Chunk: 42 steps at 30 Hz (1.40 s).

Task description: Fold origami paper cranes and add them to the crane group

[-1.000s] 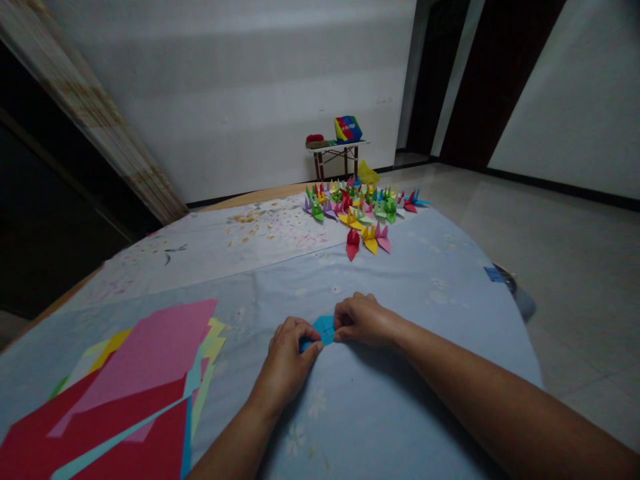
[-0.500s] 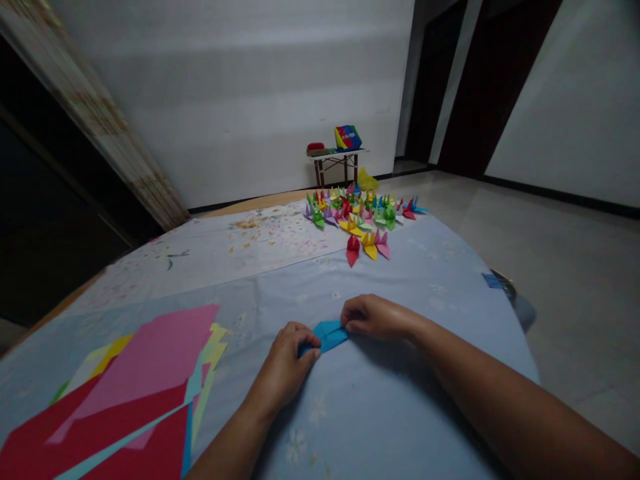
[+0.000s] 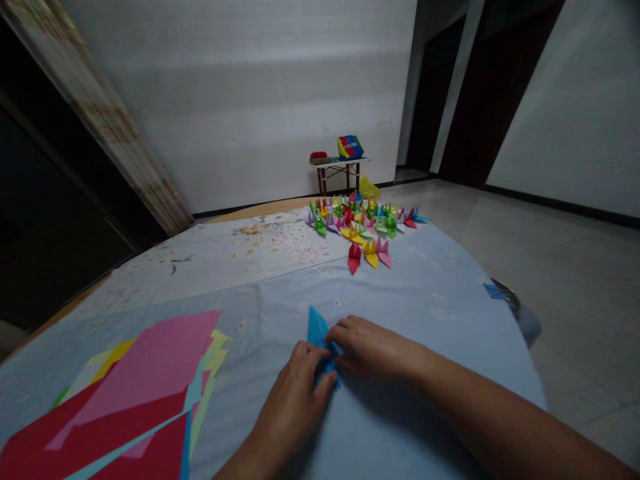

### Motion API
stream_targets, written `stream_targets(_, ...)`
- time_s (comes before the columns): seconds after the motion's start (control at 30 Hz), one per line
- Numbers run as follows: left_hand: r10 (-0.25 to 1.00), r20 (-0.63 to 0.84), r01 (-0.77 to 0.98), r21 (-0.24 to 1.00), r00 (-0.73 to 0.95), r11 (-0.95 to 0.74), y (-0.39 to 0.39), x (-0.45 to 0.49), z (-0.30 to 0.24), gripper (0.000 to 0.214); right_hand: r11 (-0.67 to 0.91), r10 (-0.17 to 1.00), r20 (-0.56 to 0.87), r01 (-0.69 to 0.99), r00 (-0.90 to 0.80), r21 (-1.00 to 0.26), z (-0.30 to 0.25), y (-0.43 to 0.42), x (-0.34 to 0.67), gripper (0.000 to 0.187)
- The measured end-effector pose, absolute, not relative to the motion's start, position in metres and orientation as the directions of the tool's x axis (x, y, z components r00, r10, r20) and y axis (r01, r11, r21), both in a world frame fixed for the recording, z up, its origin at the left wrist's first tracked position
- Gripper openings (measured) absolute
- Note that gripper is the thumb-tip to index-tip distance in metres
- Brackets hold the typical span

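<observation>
A folded piece of blue origami paper (image 3: 317,327) lies on the light blue tablecloth in front of me, its pointed end aimed away from me. My left hand (image 3: 306,380) holds the near left part of it, thumb and fingers closed on the paper. From the right, my right hand (image 3: 357,345) presses its bent fingers on the middle of the same piece. The fingers hide much of the lower folds. Beyond the hands stand a red paper crane (image 3: 354,258), a yellow paper crane (image 3: 371,253) and a pink paper crane (image 3: 383,253).
A large cluster of colourful paper cranes (image 3: 350,217) covers the table's far right. Coloured paper sheets (image 3: 145,367) are piled at the left. A small folding table (image 3: 340,163) with a bright box (image 3: 351,147) stands by the wall. A blue clip (image 3: 493,291) sits on the right table edge.
The blue paper has turned from lying sideways to pointing away from me. My right hand has come down and closer to my left, which has shifted slightly right. The view has tilted a little upward.
</observation>
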<state>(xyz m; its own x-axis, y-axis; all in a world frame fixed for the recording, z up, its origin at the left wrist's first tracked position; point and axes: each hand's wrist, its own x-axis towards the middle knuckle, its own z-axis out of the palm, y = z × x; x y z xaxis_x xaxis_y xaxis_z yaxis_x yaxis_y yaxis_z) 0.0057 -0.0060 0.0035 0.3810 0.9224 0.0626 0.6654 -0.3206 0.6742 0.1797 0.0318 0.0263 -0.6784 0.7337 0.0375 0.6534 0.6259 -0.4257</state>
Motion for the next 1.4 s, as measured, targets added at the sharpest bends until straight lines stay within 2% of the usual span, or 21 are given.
stream_targets(0.1,0.92,0.026,0.651,0.699,0.392,-0.297,-0.012,0.014,0.007,0.017,0.699,0.655,0.081,0.562,-0.751,-0.443,0.022,0.035,0.181,0.03)
stream_targets(0.2,0.943,0.023,0.66,0.709,0.333,-0.25,-0.008,0.013,0.013,0.019,0.734,0.616,0.097,0.525,-0.782,-0.431,0.018,0.038,0.182,0.034)
stream_targets(0.33,0.921,0.197,0.709,0.591,0.335,-0.385,0.004,0.001,0.019,0.016,0.732,0.624,0.088,0.542,-0.776,-0.413,0.015,0.041,0.183,0.048)
stream_targets(0.4,0.89,0.249,0.741,0.493,0.382,-0.456,0.01,-0.006,0.018,0.017,0.734,0.623,0.086,0.544,-0.777,-0.405,0.014,0.043,0.184,0.042)
stream_targets(0.5,0.873,0.25,0.777,0.398,0.419,-0.487,0.015,-0.014,0.012,0.021,0.738,0.63,0.094,0.558,-0.771,-0.379,0.013,0.049,0.186,0.031)
stream_targets(0.73,0.901,0.155,0.773,0.467,0.406,-0.429,0.018,-0.017,0.005,0.029,0.707,0.692,0.154,0.618,-0.705,-0.345,0.003,0.06,0.194,0.033)
stream_targets(0.9,0.869,0.122,0.786,0.38,0.48,-0.488,0.017,-0.016,0.006,0.012,0.74,0.662,0.211,0.579,-0.72,-0.343,0.005,0.057,0.19,0.027)
stream_targets(1.0,0.853,0.132,0.78,0.353,0.505,-0.517,0.015,-0.018,0.005,0.013,0.768,0.633,0.238,0.559,-0.737,-0.313,0.005,0.056,0.187,0.019)
stream_targets(1.23,0.855,0.182,0.808,0.279,0.486,-0.519,0.014,-0.019,0.004,0.015,0.772,0.63,0.242,0.563,-0.738,-0.294,0.003,0.057,0.184,0.014)
stream_targets(1.4,0.858,0.119,0.815,0.272,0.499,-0.512,0.013,-0.016,0.006,0.018,0.748,0.652,0.188,0.581,-0.735,-0.322,0.003,0.057,0.182,0.01)
